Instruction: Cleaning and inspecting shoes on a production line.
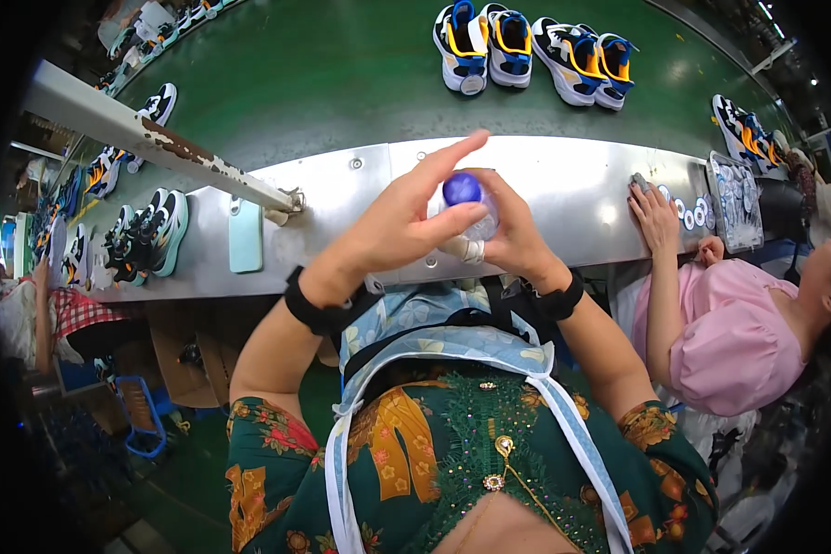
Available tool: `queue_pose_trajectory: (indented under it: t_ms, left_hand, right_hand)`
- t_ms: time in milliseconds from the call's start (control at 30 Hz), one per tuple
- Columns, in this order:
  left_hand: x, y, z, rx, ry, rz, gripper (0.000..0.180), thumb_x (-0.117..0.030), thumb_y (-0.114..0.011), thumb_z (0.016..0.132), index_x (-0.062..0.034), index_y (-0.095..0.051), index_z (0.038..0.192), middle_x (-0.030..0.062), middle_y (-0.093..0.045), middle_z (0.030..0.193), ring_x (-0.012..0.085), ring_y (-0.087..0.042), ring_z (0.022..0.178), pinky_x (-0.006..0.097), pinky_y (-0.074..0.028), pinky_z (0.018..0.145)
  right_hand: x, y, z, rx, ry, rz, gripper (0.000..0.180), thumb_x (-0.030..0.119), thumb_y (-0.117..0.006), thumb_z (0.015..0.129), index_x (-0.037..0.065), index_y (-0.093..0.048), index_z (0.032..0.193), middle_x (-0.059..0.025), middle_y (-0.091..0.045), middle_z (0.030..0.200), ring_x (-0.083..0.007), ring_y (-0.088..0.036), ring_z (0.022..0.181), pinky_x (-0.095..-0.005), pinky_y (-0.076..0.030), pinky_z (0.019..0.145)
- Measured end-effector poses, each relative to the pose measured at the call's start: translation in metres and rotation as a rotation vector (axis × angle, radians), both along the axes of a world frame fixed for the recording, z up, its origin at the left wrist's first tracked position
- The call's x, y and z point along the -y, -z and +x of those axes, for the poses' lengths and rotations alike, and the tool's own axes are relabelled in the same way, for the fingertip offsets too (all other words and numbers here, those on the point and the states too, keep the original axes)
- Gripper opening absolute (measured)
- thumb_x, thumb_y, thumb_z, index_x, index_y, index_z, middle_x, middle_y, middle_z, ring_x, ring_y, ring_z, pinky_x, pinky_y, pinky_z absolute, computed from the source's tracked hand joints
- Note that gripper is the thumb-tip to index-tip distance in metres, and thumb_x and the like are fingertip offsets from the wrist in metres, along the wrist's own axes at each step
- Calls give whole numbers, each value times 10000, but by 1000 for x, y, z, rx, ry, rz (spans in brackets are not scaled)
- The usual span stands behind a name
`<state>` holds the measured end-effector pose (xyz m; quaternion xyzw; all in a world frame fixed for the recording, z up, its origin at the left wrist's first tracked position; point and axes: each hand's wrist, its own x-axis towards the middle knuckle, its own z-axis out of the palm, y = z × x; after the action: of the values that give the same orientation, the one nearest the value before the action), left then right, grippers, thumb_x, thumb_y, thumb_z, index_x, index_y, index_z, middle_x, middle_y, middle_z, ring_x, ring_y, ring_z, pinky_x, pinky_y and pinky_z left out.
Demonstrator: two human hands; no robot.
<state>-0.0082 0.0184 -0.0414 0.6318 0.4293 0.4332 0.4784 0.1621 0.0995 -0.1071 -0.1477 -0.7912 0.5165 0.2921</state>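
Observation:
In front of my body, over the metal ledge, a clear bottle (482,224) with a round blue-purple cap (462,189) points up toward the camera. My right hand (519,231) is closed round the bottle from the right, and something whitish shows by its lower fingers. To the left of the cap is my left hand (404,224), its fingers stretched out and its thumb lying across the cap's lower edge. Whether that thumb presses on the cap, I cannot tell. Black bands circle both my wrists.
A silver metal ledge (332,185) borders a green conveyor belt (342,74) carrying sneakers (485,46). A mint phone (245,235) and dark sneakers (148,231) lie left, near a chipped white bar (157,138). At right, a co-worker's hand (654,217) rests beside round labels and a tray (737,203).

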Motion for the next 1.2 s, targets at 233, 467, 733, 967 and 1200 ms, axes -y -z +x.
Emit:
queue_pose_trajectory:
  t_ms: [233, 467, 733, 967, 1200]
  left_hand:
    - [-20, 8, 46, -469, -556, 196, 527, -197, -629, 869, -1, -465, 1331, 166, -573, 1250, 266, -564, 1135, 330, -427, 958]
    - [-42, 1, 24, -146, 240, 289, 636, -131, -578, 877, -43, -323, 1453, 156, -492, 1379, 281, -508, 1214, 367, -384, 1020]
    - [-23, 36, 73, 11, -566, 115, 562, -265, -747, 747, 5, -543, 1196, 168, -635, 1105, 340, -574, 1083, 410, -421, 956]
    - [-45, 24, 32, -114, 110, 244, 763, -295, -752, 760, -41, -405, 1391, 153, -517, 1346, 340, -346, 1355, 443, -270, 1113]
    - [20, 88, 38, 10, -287, 63, 1186, -271, -887, 558, -12, -180, 1475, 229, -357, 1441, 353, -390, 1317, 385, -329, 1083]
  right_hand:
    - [-11, 15, 5, -38, 87, -97, 727, 225, -832, 677, 21, -465, 1270, -117, -549, 1210, -245, -556, 1114, -352, -439, 951]
    - [0, 5, 28, -56, 26, -295, 803, 204, -847, 663, 45, -407, 1315, -85, -541, 1205, -190, -545, 1105, -339, -445, 939]
    - [13, 13, 19, -1, 209, -269, 693, 172, -802, 683, 13, -448, 1257, -115, -544, 1152, -215, -548, 1081, -338, -440, 931]
    - [10, 16, 34, 20, 172, -304, 691, 114, -755, 723, 36, -377, 1296, -90, -481, 1230, -193, -515, 1132, -332, -433, 953]
    - [26, -2, 11, -75, 104, -500, 833, 225, -844, 705, 38, -354, 1352, -90, -459, 1285, -217, -471, 1206, -363, -385, 1033]
